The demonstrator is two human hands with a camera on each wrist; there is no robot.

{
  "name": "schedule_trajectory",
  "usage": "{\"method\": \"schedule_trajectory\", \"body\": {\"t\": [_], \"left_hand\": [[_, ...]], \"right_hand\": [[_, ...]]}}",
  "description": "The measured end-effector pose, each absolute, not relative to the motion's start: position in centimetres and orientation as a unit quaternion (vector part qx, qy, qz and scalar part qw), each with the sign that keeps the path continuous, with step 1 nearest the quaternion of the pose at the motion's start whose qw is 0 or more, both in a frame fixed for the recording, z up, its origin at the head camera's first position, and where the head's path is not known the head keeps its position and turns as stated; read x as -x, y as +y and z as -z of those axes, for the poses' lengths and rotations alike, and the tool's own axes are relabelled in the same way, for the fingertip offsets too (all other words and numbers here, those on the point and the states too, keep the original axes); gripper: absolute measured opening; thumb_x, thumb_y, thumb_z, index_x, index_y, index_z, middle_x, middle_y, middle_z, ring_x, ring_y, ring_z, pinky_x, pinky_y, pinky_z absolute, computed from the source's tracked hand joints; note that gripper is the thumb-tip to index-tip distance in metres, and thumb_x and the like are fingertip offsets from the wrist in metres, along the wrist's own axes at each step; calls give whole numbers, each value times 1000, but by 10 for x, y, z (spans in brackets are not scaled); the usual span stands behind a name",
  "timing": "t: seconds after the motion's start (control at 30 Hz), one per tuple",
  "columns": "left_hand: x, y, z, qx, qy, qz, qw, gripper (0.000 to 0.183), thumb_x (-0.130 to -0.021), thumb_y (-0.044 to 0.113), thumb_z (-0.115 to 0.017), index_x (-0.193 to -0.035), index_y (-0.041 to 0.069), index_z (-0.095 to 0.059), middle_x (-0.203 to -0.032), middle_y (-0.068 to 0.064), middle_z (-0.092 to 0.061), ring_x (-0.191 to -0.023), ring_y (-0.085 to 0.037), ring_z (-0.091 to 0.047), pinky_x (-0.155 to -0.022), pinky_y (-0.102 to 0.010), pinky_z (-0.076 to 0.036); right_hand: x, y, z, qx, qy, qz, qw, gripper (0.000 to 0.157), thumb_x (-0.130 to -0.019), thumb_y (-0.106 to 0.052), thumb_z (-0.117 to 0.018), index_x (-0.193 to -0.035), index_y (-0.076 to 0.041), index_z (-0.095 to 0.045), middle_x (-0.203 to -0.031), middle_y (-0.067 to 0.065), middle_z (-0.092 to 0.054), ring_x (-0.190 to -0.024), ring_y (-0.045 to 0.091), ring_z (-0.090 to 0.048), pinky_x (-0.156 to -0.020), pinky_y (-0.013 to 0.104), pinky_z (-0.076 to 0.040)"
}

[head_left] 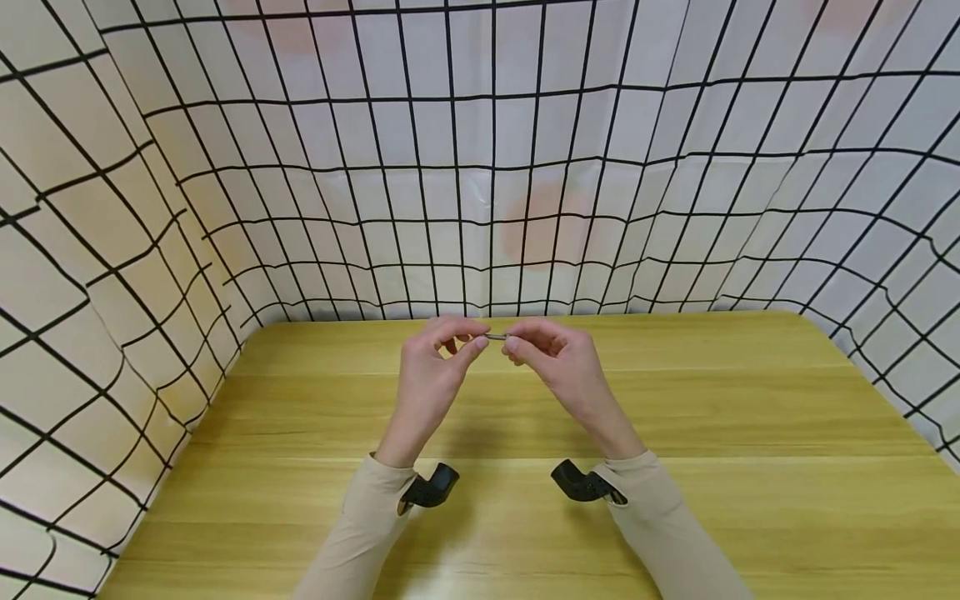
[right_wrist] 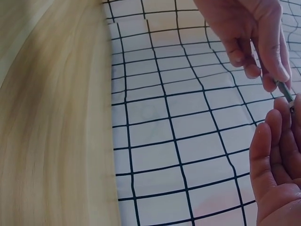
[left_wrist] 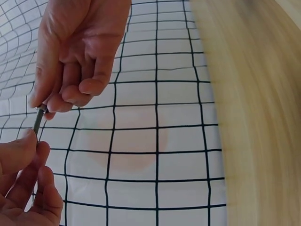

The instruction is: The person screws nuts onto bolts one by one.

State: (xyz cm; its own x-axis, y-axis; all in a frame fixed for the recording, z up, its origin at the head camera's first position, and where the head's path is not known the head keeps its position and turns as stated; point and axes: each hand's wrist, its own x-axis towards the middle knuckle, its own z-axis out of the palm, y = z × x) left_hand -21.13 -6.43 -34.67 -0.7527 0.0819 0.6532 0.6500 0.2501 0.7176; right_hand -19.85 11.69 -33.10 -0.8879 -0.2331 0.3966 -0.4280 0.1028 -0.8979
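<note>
Your slim rod is grey, your sleeves plain beige, your wrist brackets black. You face a white backdrop with black grid lines and pinkish blotches, and a yellow, wood-grained table.

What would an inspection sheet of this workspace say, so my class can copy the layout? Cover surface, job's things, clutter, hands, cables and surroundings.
Surface: wood-grained table.
Job's things: one small metal rod, perhaps a bolt, held in the air.
Clutter: nothing seen.
Hands: left hand and right hand pinch opposite ends; a black device sits at each wrist.
Cables: nothing seen.
Surroundings: white sheeting with black grid lines, behind the table and at both sides.
</note>
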Motion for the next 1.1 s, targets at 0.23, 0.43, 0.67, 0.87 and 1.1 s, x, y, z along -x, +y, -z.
{"method": "schedule_trajectory", "body": {"t": [0.23,0.43,0.67,0.87,1.1], "left_hand": [[209,-62,344,250,-750,563,242,10,-83,8,-70,-93,9,-73,-94,3,-67,-84,-16,-54,-68,-37,-40],[192,-59,326,255,-749,563,240,10,-82,-1,-68,-92,-1,-71,-92,-9,-66,-81,-24,-53,-67,-38,-40],[186,-57,320,244,-750,569,231,9,-83,-2,-68,-91,-2,-71,-91,-10,-66,-81,-22,-53,-68,-36,-41],[187,-56,322,238,-745,581,227,9,-84,0,-67,-92,1,-71,-92,-10,-66,-81,-19,-53,-68,-33,-41],[189,-55,321,228,-740,590,228,9,-83,-2,-67,-91,0,-71,-90,-11,-66,-79,-19,-53,-66,-29,-40]], "right_hand": [[200,118,331,-216,-755,-615,70,17,-95,-18,-57,-90,-4,-65,-81,19,-61,-77,27,-55,-68,32,-46],[201,118,333,-220,-749,-621,66,21,-97,-18,-53,-85,-3,-63,-75,18,-58,-74,27,-53,-68,31,-42],[202,117,336,-216,-747,-625,68,27,-97,-20,-52,-80,-3,-62,-70,18,-58,-72,26,-52,-70,30,-41],[202,117,336,-204,-745,-632,62,30,-98,-22,-51,-81,-1,-64,-72,19,-59,-74,27,-55,-74,31,-47],[202,116,335,-213,-738,-637,65,31,-100,-21,-47,-90,2,-65,-81,22,-62,-75,32,-56,-72,41,-49]]}}
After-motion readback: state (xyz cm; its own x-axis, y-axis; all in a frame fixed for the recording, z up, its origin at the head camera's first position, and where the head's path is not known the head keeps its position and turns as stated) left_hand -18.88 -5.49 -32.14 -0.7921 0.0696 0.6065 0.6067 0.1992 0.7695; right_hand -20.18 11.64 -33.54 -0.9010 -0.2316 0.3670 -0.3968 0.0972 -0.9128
